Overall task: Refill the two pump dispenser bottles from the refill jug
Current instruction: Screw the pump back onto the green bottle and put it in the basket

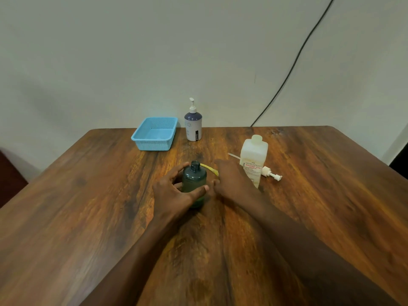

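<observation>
Grip: my left hand (170,195) wraps the uncapped dark green plastic bottle (194,176), upright on the brown wooden surface (88,206). My right hand (231,181) lies just beside it, grasp indeterminate.

Left hand (174,191) is wrapped round the dark bottle (194,180), thumb across its front. Right hand (229,180) sits just right of the bottle, knuckles up, fingers curled under, can't see its grip.

Uncapped green bottle (194,180) upright centre, pump bottle (193,127) behind, cream jug (254,155) right
</observation>
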{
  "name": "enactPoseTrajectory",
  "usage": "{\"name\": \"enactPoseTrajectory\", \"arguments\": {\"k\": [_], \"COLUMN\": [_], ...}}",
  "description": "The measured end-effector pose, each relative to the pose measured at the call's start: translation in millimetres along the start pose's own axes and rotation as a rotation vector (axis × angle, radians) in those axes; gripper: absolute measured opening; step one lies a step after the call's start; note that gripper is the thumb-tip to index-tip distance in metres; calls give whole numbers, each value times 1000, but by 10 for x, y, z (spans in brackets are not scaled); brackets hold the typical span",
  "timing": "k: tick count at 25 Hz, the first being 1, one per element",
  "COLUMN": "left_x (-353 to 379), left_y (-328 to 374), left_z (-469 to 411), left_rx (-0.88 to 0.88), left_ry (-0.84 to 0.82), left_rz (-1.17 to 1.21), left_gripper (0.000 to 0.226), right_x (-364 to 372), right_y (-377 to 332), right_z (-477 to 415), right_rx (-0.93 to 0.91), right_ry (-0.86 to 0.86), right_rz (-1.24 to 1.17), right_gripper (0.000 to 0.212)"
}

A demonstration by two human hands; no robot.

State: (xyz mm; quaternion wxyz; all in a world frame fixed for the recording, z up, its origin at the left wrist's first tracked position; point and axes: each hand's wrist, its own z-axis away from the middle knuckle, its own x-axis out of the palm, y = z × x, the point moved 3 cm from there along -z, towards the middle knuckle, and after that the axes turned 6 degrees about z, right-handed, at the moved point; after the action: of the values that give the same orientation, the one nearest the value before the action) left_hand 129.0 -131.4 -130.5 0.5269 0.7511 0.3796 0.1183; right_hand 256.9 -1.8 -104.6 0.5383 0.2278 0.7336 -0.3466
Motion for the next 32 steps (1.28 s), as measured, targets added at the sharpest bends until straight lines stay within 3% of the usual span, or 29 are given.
{"name": "enactPoseTrajectory", "arguments": {"k": [2, 8, 12, 17, 21, 26, 32], "left_x": [-80, -230, -303, -395, -432, -475, -526], "left_y": [-34, -86, -108, -82, -66, -59, -76], "left_z": [-34, -69, -85, -103, -122, -164, -125], "left_rx": [1, -4, -19, -47, -33, -51, -48], "left_ry": [15, 44, 34, -4, 35, 60, 44], "left_rz": [-16, -33, -65, -67, -100, -133, -133], "left_gripper": [86, 86, 86, 88, 89, 94, 96], "right_x": [130, 192, 147, -237, -599, -839, -905], "right_y": [6, -41, -32, -39, -56, -114, -123], "right_z": [-40, -126, -188, -215, -233, -225, -239], "right_rx": [69, 81, 83, -6, -58, -195, -222], "right_ry": [-75, -19, 49, 255, 282, 278, 293], "right_rz": [108, 167, -187, -699, -1027, -988, -889], "right_gripper": [48, 29, 41, 25, 14, 16, 15]}}
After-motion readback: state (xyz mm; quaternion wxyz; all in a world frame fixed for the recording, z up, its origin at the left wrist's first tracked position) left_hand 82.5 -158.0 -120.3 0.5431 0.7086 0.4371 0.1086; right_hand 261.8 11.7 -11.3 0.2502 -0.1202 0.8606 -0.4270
